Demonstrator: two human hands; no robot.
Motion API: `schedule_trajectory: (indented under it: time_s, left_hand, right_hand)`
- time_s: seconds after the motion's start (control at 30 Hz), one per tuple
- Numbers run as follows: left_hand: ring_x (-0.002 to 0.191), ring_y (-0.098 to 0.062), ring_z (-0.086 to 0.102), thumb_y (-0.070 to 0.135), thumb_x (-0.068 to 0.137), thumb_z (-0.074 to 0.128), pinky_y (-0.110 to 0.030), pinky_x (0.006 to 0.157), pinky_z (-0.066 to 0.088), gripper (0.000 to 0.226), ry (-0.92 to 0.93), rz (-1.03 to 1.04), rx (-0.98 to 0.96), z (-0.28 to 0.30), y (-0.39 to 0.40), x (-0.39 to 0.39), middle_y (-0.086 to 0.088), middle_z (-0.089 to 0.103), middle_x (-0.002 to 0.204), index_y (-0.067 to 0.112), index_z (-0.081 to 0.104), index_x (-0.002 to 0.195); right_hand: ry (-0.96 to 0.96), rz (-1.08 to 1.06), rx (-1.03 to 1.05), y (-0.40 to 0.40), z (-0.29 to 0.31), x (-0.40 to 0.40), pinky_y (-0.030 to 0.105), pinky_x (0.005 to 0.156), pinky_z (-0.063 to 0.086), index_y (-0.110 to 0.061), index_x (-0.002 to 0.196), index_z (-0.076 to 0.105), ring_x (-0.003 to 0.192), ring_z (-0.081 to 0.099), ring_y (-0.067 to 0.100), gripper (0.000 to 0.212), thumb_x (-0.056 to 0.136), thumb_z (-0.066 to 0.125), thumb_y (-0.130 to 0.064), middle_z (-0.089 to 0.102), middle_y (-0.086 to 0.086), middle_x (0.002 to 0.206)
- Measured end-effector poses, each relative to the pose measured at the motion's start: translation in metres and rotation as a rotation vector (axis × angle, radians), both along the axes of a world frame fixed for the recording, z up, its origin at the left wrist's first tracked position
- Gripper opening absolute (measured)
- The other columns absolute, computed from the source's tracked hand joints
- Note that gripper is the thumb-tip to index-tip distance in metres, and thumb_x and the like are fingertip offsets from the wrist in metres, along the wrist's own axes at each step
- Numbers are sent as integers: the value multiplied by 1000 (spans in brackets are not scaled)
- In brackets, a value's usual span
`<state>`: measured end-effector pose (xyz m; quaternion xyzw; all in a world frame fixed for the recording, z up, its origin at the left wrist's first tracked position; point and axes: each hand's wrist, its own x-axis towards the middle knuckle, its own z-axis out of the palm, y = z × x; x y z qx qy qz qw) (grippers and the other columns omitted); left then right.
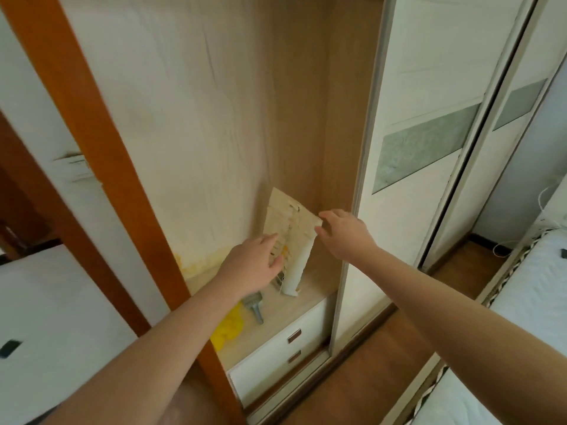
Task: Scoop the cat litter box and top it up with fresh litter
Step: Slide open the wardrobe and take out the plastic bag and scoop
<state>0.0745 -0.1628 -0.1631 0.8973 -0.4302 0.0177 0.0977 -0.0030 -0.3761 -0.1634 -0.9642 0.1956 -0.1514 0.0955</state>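
Centre frame: left hand point(256, 265) fingers spread against bag point(291, 237); right hand point(345, 233) fingers apart at its top corner, apparently touching. Scoop point(256, 305) lies below.

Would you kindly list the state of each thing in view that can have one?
Litter bag: upright in the wardrobe, leaning on the back panel, top open.
Left hand: open, on the bag's front.
Right hand: open, fingers at the bag's top corner, no closed grip.
Scoop: lying flat on the drawer unit, untouched.
Yellow bag: crumpled beside the scoop.
Drawers: shut.
Sliding door: slid open.
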Motion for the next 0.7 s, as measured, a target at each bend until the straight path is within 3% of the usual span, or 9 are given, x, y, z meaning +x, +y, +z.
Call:
schedule_trajectory:
  time_s: [0.17,0.37,0.7]
  left_hand:
    - [144,-15,27,44,102,21,-44,120,13,55,-32,60,44,-44,32,-12,3,32,157,23,25,153]
    - [145,-21,23,42,102,23,-45,119,15,56,-33,64,67,-78,58,-17,-6,30,157,18,23,153]
    - [147,-24,19,42,103,24,-42,120,16,59,5,-18,112,-103,94,-17,-8,25,159,14,18,154]
  right_hand:
    - [-58,4,-130,47,-39,-13,41,101,38,-22,136,50,123,51,25,43,98,43,-41,57,1,132]
    - [-20,27,-72,100,-85,-23,41,99,42,-22,138,48,122,53,23,47,95,37,-40,58,-2,130]
    - [88,-11,-7,149,-109,-24,40,109,34,-25,144,40,133,41,21,48,98,41,-41,47,-3,143]
